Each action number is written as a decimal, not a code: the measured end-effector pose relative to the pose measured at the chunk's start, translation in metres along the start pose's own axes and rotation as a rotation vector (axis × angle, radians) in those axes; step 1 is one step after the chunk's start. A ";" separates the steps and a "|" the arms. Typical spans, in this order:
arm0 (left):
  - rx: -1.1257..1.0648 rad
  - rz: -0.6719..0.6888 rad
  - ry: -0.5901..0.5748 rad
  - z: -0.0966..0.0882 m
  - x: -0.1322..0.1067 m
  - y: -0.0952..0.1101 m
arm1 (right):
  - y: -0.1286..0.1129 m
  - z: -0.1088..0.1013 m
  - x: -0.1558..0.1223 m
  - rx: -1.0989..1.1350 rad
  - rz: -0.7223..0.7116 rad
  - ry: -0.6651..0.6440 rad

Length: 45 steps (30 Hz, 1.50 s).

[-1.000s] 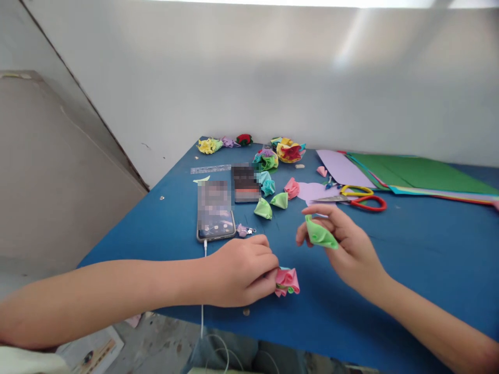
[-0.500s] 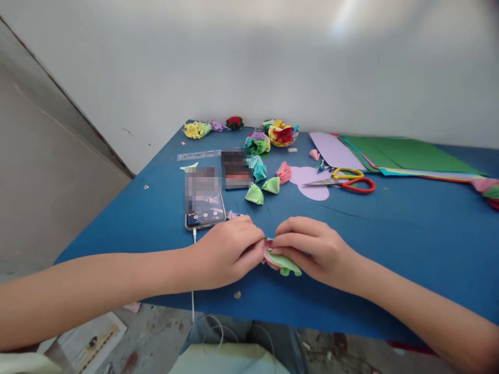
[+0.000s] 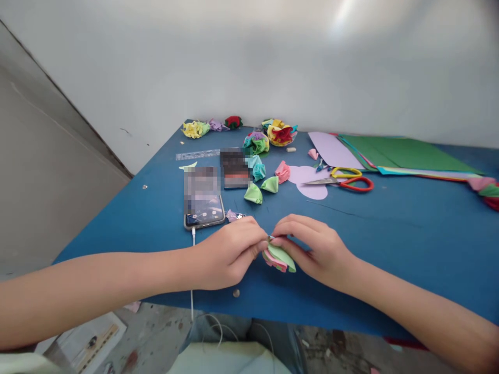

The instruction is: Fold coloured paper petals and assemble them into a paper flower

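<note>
Both my hands meet over a small pink and green folded paper bundle [image 3: 279,258] near the front edge of the blue table [image 3: 390,234]. My left hand [image 3: 228,253] pinches the bundle's left tip with thumb and fingers closed. My right hand [image 3: 312,246] grips it from the right, fingers curled over the green piece on top. The bundle rests just above the tabletop.
A phone [image 3: 203,198] with a cable lies beyond my left hand, a second dark device [image 3: 235,169] behind it. Loose green, teal and pink paper cones [image 3: 253,194], finished paper flowers [image 3: 280,132], a ruler [image 3: 198,154], scissors [image 3: 343,179] on a lilac cut-out, and coloured paper sheets [image 3: 401,154] lie farther back.
My right hand brought the green folded piece down and left onto the pink bundle held by my left hand. Both hands now grip the joined bundle, slightly tilted.
</note>
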<state>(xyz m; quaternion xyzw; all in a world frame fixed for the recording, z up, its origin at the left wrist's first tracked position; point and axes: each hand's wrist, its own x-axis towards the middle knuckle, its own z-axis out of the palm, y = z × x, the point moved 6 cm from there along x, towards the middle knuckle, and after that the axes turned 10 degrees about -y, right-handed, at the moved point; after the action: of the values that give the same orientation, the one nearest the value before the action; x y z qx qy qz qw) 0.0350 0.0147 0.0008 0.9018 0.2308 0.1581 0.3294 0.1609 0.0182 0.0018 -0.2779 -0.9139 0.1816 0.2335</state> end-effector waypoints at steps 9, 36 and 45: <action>-0.028 0.000 -0.051 -0.002 0.003 0.007 | -0.003 0.001 -0.001 -0.016 0.007 -0.004; 0.094 0.011 -0.132 0.003 0.005 0.002 | -0.011 -0.004 0.002 0.161 -0.017 -0.211; 0.123 0.044 -0.201 0.008 0.003 0.007 | -0.007 0.000 0.002 0.258 0.038 -0.289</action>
<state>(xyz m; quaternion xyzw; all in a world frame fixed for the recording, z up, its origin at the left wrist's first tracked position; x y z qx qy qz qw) 0.0431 0.0075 -0.0002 0.9365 0.1860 0.0597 0.2914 0.1561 0.0138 0.0057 -0.2339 -0.9017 0.3396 0.1301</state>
